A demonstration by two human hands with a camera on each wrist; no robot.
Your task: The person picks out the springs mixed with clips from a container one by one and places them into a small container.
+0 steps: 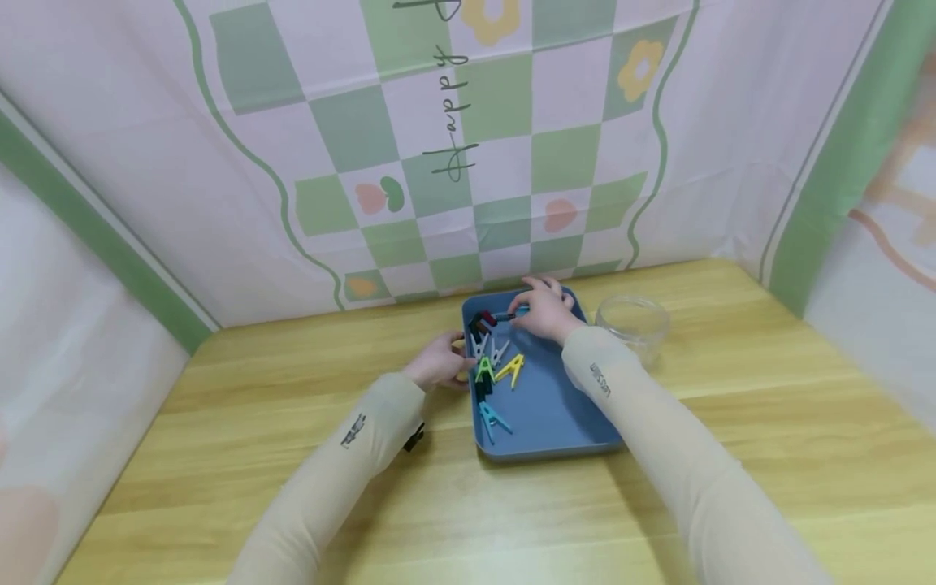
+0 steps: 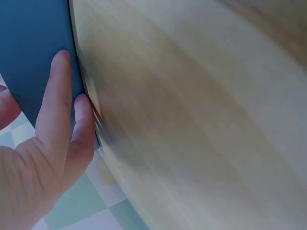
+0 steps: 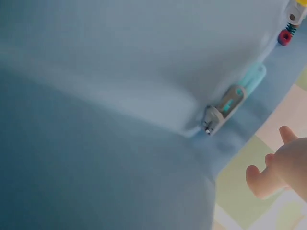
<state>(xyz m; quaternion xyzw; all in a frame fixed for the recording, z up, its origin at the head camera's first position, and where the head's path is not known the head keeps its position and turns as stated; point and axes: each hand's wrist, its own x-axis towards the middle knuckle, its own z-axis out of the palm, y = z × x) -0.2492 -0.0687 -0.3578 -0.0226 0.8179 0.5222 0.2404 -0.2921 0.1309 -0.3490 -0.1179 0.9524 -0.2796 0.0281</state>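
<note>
Checkered backdrop (image 1: 504, 89) hangs behind the wood surface (image 1: 307, 504), blue tray (image 1: 556, 406) on it, clear bowl (image 1: 649, 327) just beside its right edge, right hand (image 1: 547, 311) over the tray's far end, can't tell if its grip holds anything, left hand (image 1: 439, 361) released, fingers (image 2: 56, 96) against the tray's left wall, yellow clip (image 1: 513, 367) and light-blue clip (image 1: 493, 418) lying inside.

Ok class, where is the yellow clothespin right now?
In the head view, the yellow clothespin lies inside the blue tray, left of its middle, just right of the light-green clothespin.
</note>
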